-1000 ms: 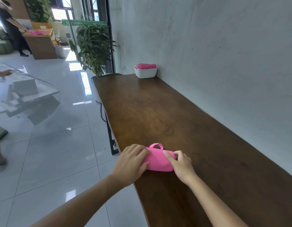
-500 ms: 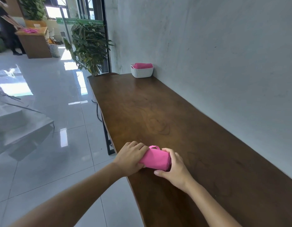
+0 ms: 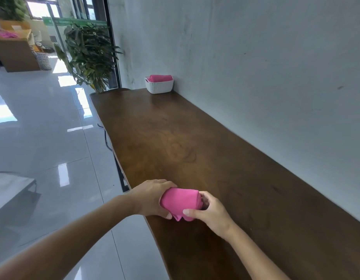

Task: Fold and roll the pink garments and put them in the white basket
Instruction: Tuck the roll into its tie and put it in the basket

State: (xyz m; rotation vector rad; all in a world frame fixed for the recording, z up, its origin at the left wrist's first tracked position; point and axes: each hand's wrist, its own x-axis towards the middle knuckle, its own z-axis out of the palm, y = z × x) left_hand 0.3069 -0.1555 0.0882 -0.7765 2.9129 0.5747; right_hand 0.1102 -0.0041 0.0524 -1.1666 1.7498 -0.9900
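**Both your hands hold the pink roll at the near edge of the table**

Far to the left of your grip and well ahead of it, a wooden counter (image 3: 15, 55) stands on the shiny tiled floor (image 3: 43, 148). Some pink cloth (image 3: 5, 34) lies on top of the counter, and a small bin (image 3: 42, 61) stands just beside it. Nearer to your grip, but also ahead and to the left, a leafy plant (image 3: 88, 55) stands at the far end of the table (image 3: 215, 150).

Your left hand (image 3: 151, 199) grips the left end of the pink roll (image 3: 180, 201). Its fingers curl over the top and the thumb is under it. The roll lies across between your two hands, over the near left edge of the table. I cannot tell if it touches the wood or is a little lifted. A loose fold of the cloth hangs out at the bottom of the roll, between your thumbs. Your right hand (image 3: 212, 214) holds the right end. Its thumb presses on the front side and the fingers curl around behind the end.

Straight ahead of your grip and well apart from it, the white basket (image 3: 160, 87) stands at the far end of the table, close to the grey wall (image 3: 266, 67). One rolled pink garment (image 3: 160, 77) lies in it already and rises a little above the rim. To the right of your grip the dark wood of the table reaches the wall.
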